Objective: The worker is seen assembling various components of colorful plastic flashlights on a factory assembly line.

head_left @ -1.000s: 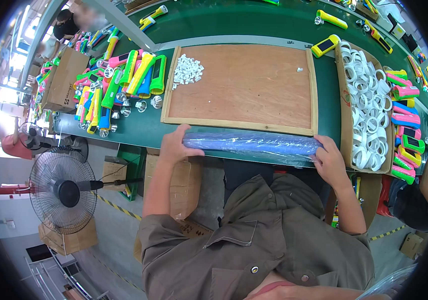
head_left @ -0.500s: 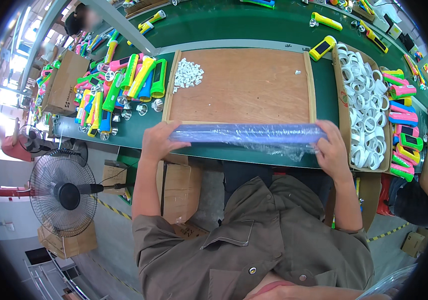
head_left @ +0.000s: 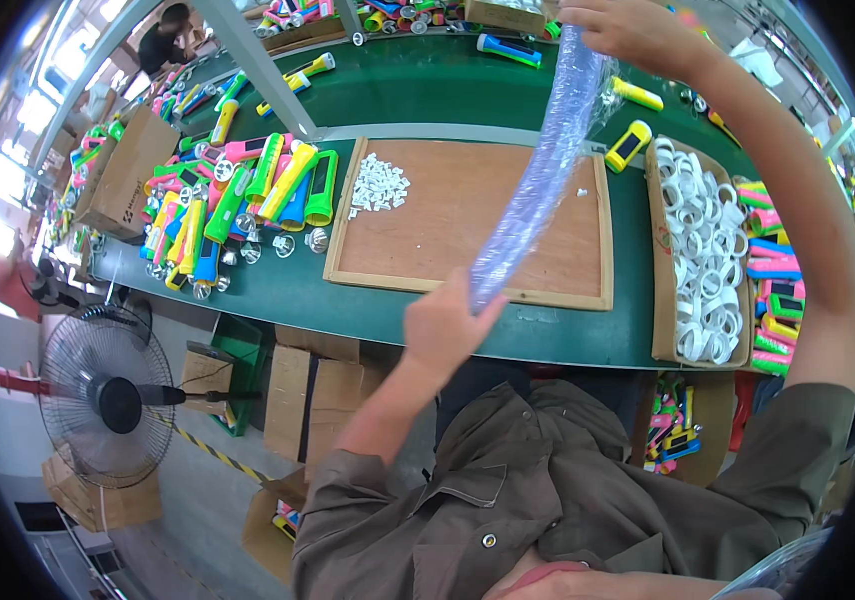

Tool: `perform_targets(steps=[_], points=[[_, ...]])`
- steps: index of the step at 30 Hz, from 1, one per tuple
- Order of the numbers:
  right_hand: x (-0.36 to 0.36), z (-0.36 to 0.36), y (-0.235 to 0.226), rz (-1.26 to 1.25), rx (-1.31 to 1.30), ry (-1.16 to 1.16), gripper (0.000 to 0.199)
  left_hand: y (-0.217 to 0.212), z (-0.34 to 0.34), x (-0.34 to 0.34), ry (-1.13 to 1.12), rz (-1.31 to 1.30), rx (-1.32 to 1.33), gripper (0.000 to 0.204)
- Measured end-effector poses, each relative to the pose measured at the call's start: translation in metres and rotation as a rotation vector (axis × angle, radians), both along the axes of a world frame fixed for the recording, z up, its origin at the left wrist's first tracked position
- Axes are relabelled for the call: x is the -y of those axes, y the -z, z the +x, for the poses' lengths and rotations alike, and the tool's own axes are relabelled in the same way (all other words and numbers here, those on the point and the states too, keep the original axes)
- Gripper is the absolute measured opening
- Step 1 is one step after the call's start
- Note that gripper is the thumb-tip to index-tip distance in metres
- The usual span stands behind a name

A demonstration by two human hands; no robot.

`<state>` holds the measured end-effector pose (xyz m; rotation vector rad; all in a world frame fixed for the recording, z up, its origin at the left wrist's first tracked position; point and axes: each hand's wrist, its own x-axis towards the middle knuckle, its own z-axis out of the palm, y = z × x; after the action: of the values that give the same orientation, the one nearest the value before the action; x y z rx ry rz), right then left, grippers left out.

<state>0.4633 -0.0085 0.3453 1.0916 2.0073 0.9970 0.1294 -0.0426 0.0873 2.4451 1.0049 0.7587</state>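
Note:
A long roll of clear, bluish plastic film (head_left: 538, 175) slants above the wooden tray (head_left: 418, 282), its lower end close to me and its upper end far off to the right. My left hand (head_left: 445, 325) is closed around the lower end, near the tray's front edge. High at the far right, my right hand (head_left: 633, 32) grips the upper end; a loose flap of film hangs beside it. Small white plastic pieces (head_left: 380, 186) lie heaped in the tray's left part, and one lone piece (head_left: 583, 192) sits near its right side.
Left of the tray, colourful flashlight bodies (head_left: 238, 195) and shiny reflectors (head_left: 285, 245) lie piled. A cardboard box of white rings (head_left: 703, 260) stands at right, with more flashlights (head_left: 776, 290) beyond. A grey metal post (head_left: 253, 70) rises at back left. A fan (head_left: 113, 400) stands on the floor.
The film roll has swung from level in front of the tray to a steep slant across it. My right hand has risen far up and away; my left hand has moved right and slightly nearer.

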Motion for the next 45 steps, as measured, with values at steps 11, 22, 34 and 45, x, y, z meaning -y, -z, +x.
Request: perform_targets(steps=[11,22,34,45], points=[[-0.144,-0.142,0.083,-0.444,-0.339,-0.395,0.024,0.05,0.136,0.097,0.207,-1.448,0.667,0.042],[-0.146,-0.205,0.254,-0.577,-0.861,-0.771,0.021,0.039,0.148,0.127,-0.044,-1.849,0.943,0.035],[-0.023,-0.162,0.262,-0.485,-1.857,0.28,0.05,-0.022,0.006,-0.016,0.415,0.204,0.547,0.018],[0.16,-0.088,0.253,0.084,-1.41,0.784,0.033,0.006,-0.031,-0.19,0.449,0.212,-0.353,0.018]])
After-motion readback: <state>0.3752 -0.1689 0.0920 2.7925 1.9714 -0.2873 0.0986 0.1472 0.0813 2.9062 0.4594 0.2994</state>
